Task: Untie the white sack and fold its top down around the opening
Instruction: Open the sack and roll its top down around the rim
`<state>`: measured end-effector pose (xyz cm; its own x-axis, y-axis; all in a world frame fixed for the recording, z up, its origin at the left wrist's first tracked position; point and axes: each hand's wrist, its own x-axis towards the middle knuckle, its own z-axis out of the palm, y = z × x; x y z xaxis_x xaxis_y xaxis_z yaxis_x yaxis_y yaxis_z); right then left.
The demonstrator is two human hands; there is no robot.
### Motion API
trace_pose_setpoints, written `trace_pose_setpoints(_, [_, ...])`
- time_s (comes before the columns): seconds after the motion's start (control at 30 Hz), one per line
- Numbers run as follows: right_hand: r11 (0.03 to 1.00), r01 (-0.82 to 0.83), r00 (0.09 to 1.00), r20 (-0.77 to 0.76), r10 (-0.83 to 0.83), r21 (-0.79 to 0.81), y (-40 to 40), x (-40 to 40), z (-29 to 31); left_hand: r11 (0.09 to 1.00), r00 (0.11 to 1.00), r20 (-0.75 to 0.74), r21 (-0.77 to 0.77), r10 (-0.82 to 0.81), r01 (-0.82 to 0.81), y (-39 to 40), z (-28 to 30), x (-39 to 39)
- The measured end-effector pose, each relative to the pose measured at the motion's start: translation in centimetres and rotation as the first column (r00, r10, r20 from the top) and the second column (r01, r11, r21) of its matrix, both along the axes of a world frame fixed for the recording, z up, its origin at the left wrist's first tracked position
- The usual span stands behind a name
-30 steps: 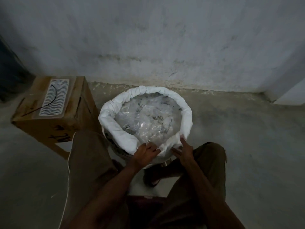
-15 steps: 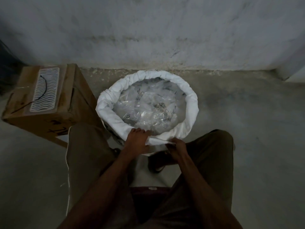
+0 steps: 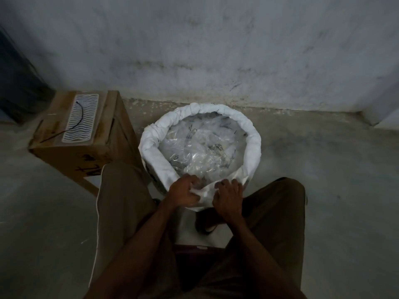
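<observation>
Right now both hands work the near edge of the sack [image 3: 199,147], which stands open on the floor [image 3: 323,160] between the person's knees, close to the wall [image 3: 216,50]. Sack top is rolled down into a thick white rim around most of the opening; the near part, under the hands, looks flatter and less rolled. Left hand [image 3: 183,192] sits at the near-left rim, fingers curled, pinching a fold of white fabric. Right hand [image 3: 228,196] sits just beside it at the near-right rim, fingers bent over the edge and gripping the fabric; fingertips are partly hidden in the folds. Hands are close but not touching, a strip of white cloth showing between them. Inside the sack lies crumpled clear plastic [image 3: 203,149] with dark printed marks. Left of the sack, a cardboard box [image 3: 79,134] rests tilted on the floor, touching or nearly touching the sack side, cannot tell which. On its top lies a white wavy-pattern panel [image 3: 81,117] with a thin black wire [image 3: 79,114] across it. Lighting is dim.
</observation>
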<state>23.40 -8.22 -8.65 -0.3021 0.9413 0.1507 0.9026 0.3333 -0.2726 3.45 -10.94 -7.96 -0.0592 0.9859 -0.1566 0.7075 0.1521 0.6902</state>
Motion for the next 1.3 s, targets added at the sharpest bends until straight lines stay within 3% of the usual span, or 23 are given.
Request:
trace_pose_setpoints(0.1, [0.998, -0.009, 0.992, 0.125, 0.016, -0.061, -0.8, -0.4, 0.1, 0.982, 0.994, 0.101, -0.189, 0.044, -0.025, -0.5, -0.2, 0.1])
trace_pose_setpoints(0.13, [0.997, -0.022, 0.989, 0.141, 0.032, -0.072, -1.1, -0.5, 0.2, 0.987, 0.996, 0.086, -0.159, 0.029, -0.015, -0.8, -0.2, 0.1])
trace_pose_setpoints(0.23, [0.999, -0.038, 0.992, 0.120, 0.038, -0.005, -0.8, -0.7, 0.4, 0.991, 1.000, 0.022, 0.134, -0.007, 0.004, -0.9, -0.3, 0.2])
trace_pose_setpoints(0.3, [0.999, -0.051, 0.994, 0.095, 0.049, 0.020, -0.3, -0.6, 0.9, 0.988, 0.990, -0.141, 0.157, 0.025, -0.003, -0.5, 0.6, 0.2])
trace_pose_setpoints(0.4, [0.999, 0.016, 0.987, 0.160, -0.009, -0.046, 0.7, 0.3, 1.5, 0.992, 0.912, -0.399, -0.040, 0.095, -0.120, -0.1, 0.8, -1.1])
trace_pose_setpoints(0.5, [0.992, 0.052, 0.979, 0.203, -0.027, -0.115, 2.1, 0.9, 2.1, 0.966, 0.940, -0.285, -0.116, 0.189, -0.229, 0.5, 1.7, -2.1])
trace_pose_setpoints(0.57, [0.995, 0.026, 0.980, 0.201, -0.006, -0.095, 3.4, 0.6, 2.9, 0.962, 0.947, -0.218, -0.088, 0.235, -0.259, 1.8, 2.7, -2.6])
trace_pose_setpoints(0.7, [0.998, 0.047, 0.974, 0.222, -0.038, -0.034, 7.6, 0.3, 3.9, 0.978, 0.896, -0.402, -0.006, 0.190, -0.210, 4.1, 3.7, -4.4])
trace_pose_setpoints(0.8, [0.984, 0.140, 0.953, 0.284, -0.105, -0.106, 10.6, 2.0, 3.9, 0.965, 0.853, -0.499, -0.111, 0.155, -0.240, 5.7, 3.0, -7.0])
trace_pose_setpoints(0.9, [0.969, 0.226, 0.942, 0.278, -0.189, -0.105, 13.0, 3.3, 4.0, 0.928, 0.847, -0.499, -0.194, 0.184, -0.317, 7.3, 2.5, -9.4])
trace_pose_setpoints(1.07, [0.994, 0.097, 0.954, 0.290, -0.078, -0.050, 17.2, 1.7, 4.6, 0.964, 0.763, -0.633, -0.100, 0.129, -0.246, 10.7, 2.1, -10.1])
trace_pose_setpoints(1.2, [0.960, 0.263, 0.918, 0.333, -0.217, -0.098, 20.0, 1.0, 4.3, 0.914, 0.759, -0.621, -0.166, 0.194, -0.370, 13.4, 2.1, -11.4])
trace_pose_setpoints(1.3, [0.970, 0.243, 0.926, 0.302, -0.228, -0.010, 21.9, -0.9, 4.4, 0.933, 0.755, -0.610, -0.070, 0.240, -0.353, 16.0, 3.0, -10.8])
